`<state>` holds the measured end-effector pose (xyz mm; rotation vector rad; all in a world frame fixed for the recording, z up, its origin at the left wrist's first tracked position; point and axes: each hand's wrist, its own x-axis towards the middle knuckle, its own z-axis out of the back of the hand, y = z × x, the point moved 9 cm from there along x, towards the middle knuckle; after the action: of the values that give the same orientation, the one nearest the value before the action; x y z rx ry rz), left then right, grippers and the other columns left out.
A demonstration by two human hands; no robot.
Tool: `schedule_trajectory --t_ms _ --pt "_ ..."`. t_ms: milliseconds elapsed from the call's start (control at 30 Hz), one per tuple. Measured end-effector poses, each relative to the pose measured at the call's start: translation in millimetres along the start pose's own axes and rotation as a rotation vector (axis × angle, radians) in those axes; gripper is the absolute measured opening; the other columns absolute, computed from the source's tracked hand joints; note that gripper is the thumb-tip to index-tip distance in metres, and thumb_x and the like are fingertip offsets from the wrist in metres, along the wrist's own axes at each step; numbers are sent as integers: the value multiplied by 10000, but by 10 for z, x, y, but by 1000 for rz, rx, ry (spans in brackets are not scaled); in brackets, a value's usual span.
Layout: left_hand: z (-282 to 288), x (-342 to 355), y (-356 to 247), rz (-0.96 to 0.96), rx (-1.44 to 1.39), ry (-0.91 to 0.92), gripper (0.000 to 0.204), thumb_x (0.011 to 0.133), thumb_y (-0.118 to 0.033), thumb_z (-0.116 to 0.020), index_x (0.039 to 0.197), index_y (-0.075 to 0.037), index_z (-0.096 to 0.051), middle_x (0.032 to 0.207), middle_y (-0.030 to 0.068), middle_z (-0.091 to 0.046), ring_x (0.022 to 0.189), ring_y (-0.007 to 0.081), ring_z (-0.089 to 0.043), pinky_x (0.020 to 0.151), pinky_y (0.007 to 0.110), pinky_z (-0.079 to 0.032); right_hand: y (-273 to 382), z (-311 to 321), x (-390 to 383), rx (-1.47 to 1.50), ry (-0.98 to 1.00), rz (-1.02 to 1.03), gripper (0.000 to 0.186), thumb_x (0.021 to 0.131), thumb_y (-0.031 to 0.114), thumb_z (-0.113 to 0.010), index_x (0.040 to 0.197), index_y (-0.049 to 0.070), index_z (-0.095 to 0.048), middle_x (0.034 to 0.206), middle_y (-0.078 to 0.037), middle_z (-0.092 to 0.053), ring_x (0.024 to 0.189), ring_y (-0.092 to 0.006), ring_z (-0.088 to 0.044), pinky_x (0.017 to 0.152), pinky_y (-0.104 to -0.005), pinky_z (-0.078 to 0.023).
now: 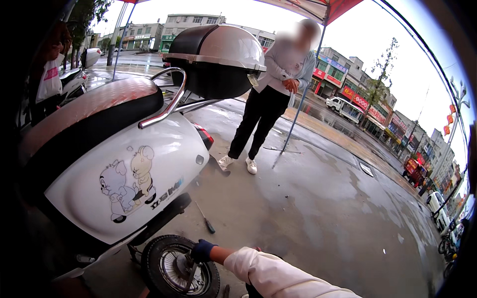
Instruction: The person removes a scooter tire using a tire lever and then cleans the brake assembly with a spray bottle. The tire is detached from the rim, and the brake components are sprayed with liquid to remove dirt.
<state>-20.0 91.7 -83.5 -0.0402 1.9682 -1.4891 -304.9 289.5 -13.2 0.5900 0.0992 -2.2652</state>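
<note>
My right hand (pixel 201 251), in a dark blue glove, reaches in from the lower right at the rear wheel (pixel 158 268) of a white scooter (pixel 79 188). Its fingers are closed at the upper end of a slim metal bar (pixel 191 279) that slants down across the wheel's hub. Whether the bar is a loose tool or part of the scooter is unclear. The wheel has a black tyre and bright spokes. On the wet ground just beyond the hand lies a screwdriver (pixel 207 223) with a dark handle. My left hand is out of sight.
A person (pixel 276 84) in a light top and black trousers stands behind the scooter, hands together. A black-and-white top box (pixel 218 54) overhangs its tail. A thin canopy pole (pixel 304 94) rises beside the person. Parked vehicles line the right edge; at far left hangs a white bag (pixel 49 82).
</note>
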Motion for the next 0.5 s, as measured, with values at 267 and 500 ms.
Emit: schedule_trajectory --t_ms 267,500 --pt "154 491 -232 -51 50 -87 622 824 -265 -653 1336 -1 -418 1311 127 -473 1174 248 -444 985 386 -384 471 500 7 -115 -56 272 215 773 296 -554 860 152 -687 846 -120 -673 859 -309 -639 758 -431 -474" --pt "-162 688 -805 -188 254 -194 576 874 -254 -579 1354 -1 -387 1346 145 -438 1220 258 -413 1016 375 -352 -16 395 -229 244 -102 321 257 781 271 -583 928 78 -667 915 -124 -671 849 -319 -633 727 -428 -476"
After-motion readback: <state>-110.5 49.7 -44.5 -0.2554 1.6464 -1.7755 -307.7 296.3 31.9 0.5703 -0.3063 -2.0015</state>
